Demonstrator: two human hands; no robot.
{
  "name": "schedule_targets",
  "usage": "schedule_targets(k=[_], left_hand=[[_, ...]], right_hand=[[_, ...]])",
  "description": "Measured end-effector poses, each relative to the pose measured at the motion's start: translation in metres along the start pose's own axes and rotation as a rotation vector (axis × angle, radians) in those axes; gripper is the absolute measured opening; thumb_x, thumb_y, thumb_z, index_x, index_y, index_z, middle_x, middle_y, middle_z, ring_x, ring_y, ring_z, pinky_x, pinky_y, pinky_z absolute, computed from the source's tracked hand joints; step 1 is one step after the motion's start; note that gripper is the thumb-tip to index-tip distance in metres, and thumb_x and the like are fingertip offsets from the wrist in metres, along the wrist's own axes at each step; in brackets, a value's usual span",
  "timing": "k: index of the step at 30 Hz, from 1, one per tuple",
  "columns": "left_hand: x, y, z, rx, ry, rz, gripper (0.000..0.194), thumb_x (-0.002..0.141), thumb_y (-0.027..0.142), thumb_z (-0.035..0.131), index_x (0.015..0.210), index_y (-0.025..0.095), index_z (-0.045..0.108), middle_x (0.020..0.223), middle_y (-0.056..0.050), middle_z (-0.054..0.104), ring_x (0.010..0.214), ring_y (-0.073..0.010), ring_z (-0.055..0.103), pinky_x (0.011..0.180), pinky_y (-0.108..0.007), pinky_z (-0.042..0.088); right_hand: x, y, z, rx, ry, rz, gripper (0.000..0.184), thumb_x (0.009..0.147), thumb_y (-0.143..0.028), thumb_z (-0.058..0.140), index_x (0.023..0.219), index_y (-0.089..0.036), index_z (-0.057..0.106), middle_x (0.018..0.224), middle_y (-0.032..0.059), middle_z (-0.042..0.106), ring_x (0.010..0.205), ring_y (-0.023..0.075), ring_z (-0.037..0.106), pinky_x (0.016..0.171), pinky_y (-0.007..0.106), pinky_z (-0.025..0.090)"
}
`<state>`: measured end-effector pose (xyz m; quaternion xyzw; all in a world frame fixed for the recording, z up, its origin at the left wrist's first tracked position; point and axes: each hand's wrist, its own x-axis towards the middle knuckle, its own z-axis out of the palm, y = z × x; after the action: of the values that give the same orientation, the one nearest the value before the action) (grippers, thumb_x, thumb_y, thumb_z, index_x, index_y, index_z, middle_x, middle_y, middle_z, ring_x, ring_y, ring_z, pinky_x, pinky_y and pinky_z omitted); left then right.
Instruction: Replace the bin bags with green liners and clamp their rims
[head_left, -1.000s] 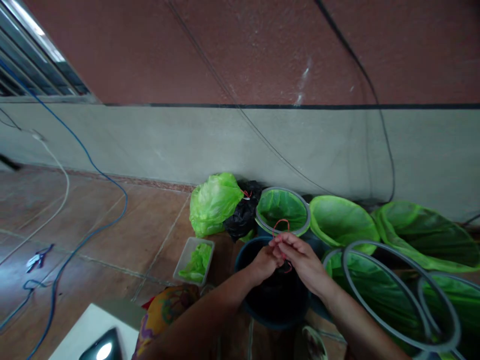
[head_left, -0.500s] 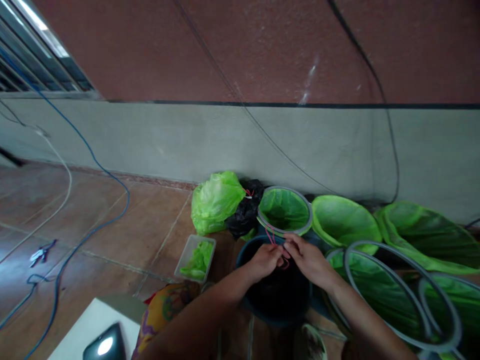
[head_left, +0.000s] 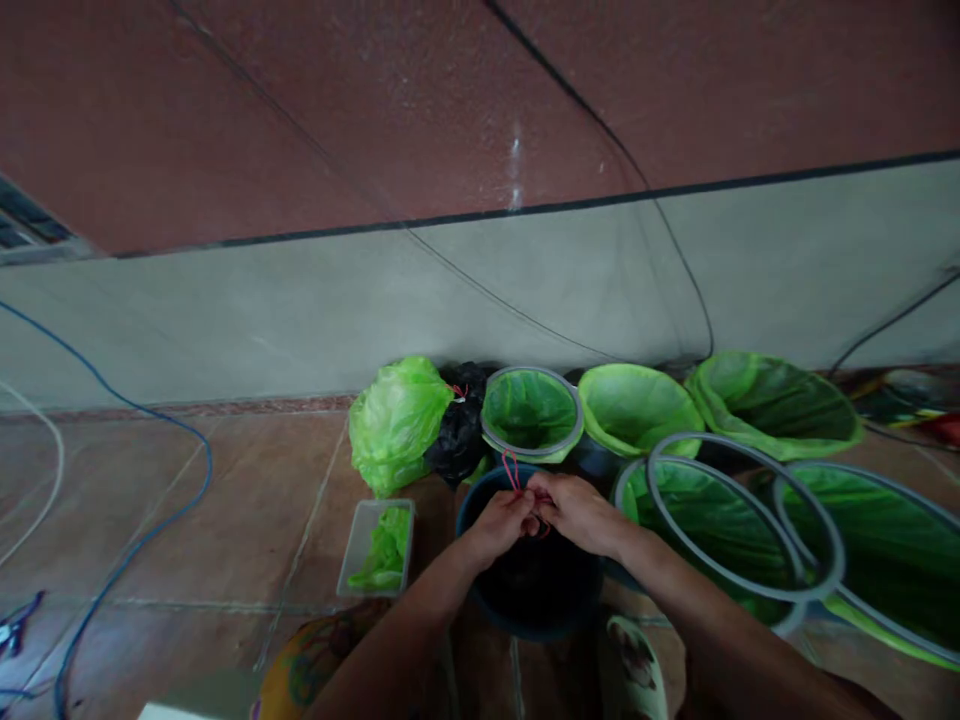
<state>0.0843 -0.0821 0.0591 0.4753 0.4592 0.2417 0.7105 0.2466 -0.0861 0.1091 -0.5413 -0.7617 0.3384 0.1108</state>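
My left hand [head_left: 501,522] and my right hand [head_left: 576,512] meet over a dark bucket [head_left: 480,590] that has something black inside. Both pinch a thin red string [head_left: 513,470], and a small loop of it sticks up between the fingertips. The fingers of both hands are closed on the string. Just beyond the hands stands a green mesh net with a grey ring rim [head_left: 531,412].
A green plastic bag [head_left: 395,420] and a black bag [head_left: 455,440] lie against the wall. A clear tray of green pieces [head_left: 375,548] sits on the tiled floor. Several green nets with grey hoops [head_left: 739,520] crowd the right. A blue cable [head_left: 135,540] runs at left.
The view has swung to the right and tilted. My hands stay together over the bucket, and the red loop has shrunk and shifted left above the fingers.
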Motion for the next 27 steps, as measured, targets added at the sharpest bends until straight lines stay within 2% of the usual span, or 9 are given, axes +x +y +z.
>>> schedule_targets(k=[5, 8, 10, 12, 15, 17, 19, 23, 27], left_hand=[[-0.006, 0.013, -0.004, -0.125, 0.153, -0.045, 0.031, 0.081, 0.041, 0.060, 0.080, 0.011, 0.068, 0.062, 0.000, 0.059, 0.055, -0.0069, 0.048, 0.053, -0.020, 0.031], [-0.004, 0.016, -0.012, -0.095, 0.180, -0.035, 0.018, 0.075, 0.023, 0.063, 0.083, 0.011, 0.072, 0.067, -0.001, 0.065, 0.058, -0.0080, 0.052, 0.058, -0.020, 0.037], [-0.003, 0.017, -0.016, 0.017, 0.186, -0.027, 0.017, 0.071, 0.016, 0.063, 0.084, 0.011, 0.072, 0.069, -0.001, 0.067, 0.059, -0.0089, 0.054, 0.061, -0.022, 0.041], [-0.004, 0.020, -0.019, 0.212, 0.139, 0.012, 0.019, 0.070, 0.012, 0.062, 0.085, 0.013, 0.073, 0.071, 0.000, 0.068, 0.062, -0.0106, 0.057, 0.065, -0.023, 0.045], [-0.008, 0.025, -0.017, 0.544, 0.030, 0.145, 0.023, 0.077, 0.012, 0.058, 0.093, 0.017, 0.074, 0.084, -0.001, 0.073, 0.077, -0.0143, 0.064, 0.078, -0.027, 0.050], [-0.013, 0.028, -0.015, 0.748, 0.002, 0.251, 0.029, 0.081, 0.013, 0.057, 0.104, 0.020, 0.072, 0.096, -0.002, 0.075, 0.090, -0.0164, 0.066, 0.089, -0.030, 0.050], [-0.017, 0.028, -0.013, 0.915, 0.000, 0.350, 0.032, 0.083, 0.012, 0.056, 0.110, 0.021, 0.070, 0.101, -0.003, 0.074, 0.101, -0.0186, 0.064, 0.099, -0.034, 0.047], [-0.020, 0.023, -0.014, 1.110, 0.013, 0.466, 0.021, 0.086, 0.011, 0.052, 0.098, 0.020, 0.068, 0.101, -0.006, 0.072, 0.111, -0.0218, 0.061, 0.103, -0.037, 0.046], [-0.023, 0.021, -0.015, 1.168, 0.003, 0.509, 0.022, 0.087, 0.009, 0.048, 0.099, 0.021, 0.063, 0.096, -0.003, 0.071, 0.101, -0.0187, 0.065, 0.111, -0.039, 0.040]], right_hand=[[-0.005, 0.001, -0.008, -0.052, 0.072, 0.037, 0.027, 0.094, -0.032, 0.047, 0.078, -0.021, 0.066, 0.074, 0.0033, 0.068, 0.070, 0.0165, 0.060, 0.066, 0.028, 0.036], [-0.010, 0.002, -0.005, 0.006, -0.018, 0.017, 0.026, 0.091, -0.029, 0.049, 0.076, -0.021, 0.069, 0.069, 0.0017, 0.067, 0.065, 0.0151, 0.058, 0.062, 0.027, 0.034], [-0.012, 0.004, -0.002, -0.011, -0.101, 0.028, 0.024, 0.088, -0.025, 0.052, 0.073, -0.021, 0.069, 0.066, 0.0016, 0.066, 0.063, 0.0151, 0.057, 0.059, 0.026, 0.034], [-0.013, 0.008, 0.000, -0.060, -0.122, 0.061, 0.024, 0.088, -0.024, 0.051, 0.074, -0.021, 0.070, 0.068, 0.0035, 0.067, 0.066, 0.0170, 0.060, 0.062, 0.027, 0.038], [-0.009, 0.012, 0.001, -0.047, 0.059, 0.111, 0.028, 0.089, -0.022, 0.046, 0.092, -0.018, 0.073, 0.093, 0.0101, 0.074, 0.089, 0.0224, 0.067, 0.080, 0.032, 0.046], [-0.003, 0.013, 0.003, 0.090, 0.174, 0.088, 0.036, 0.088, -0.016, 0.042, 0.110, -0.017, 0.071, 0.114, 0.0114, 0.071, 0.108, 0.0229, 0.065, 0.095, 0.034, 0.045], [0.003, 0.013, 0.008, 0.262, 0.180, 0.025, 0.044, 0.085, -0.011, 0.041, 0.118, -0.019, 0.068, 0.123, 0.0085, 0.069, 0.115, 0.0211, 0.062, 0.101, 0.035, 0.044], [0.011, 0.010, 0.019, 0.472, 0.056, -0.064, 0.044, 0.080, -0.010, 0.040, 0.108, -0.022, 0.072, 0.104, 0.0039, 0.075, 0.098, 0.0193, 0.066, 0.092, 0.035, 0.049], [0.013, 0.009, 0.020, 0.577, -0.054, -0.129, 0.038, 0.080, -0.010, 0.040, 0.097, -0.021, 0.072, 0.088, 0.0009, 0.073, 0.087, 0.0163, 0.065, 0.085, 0.030, 0.050]])
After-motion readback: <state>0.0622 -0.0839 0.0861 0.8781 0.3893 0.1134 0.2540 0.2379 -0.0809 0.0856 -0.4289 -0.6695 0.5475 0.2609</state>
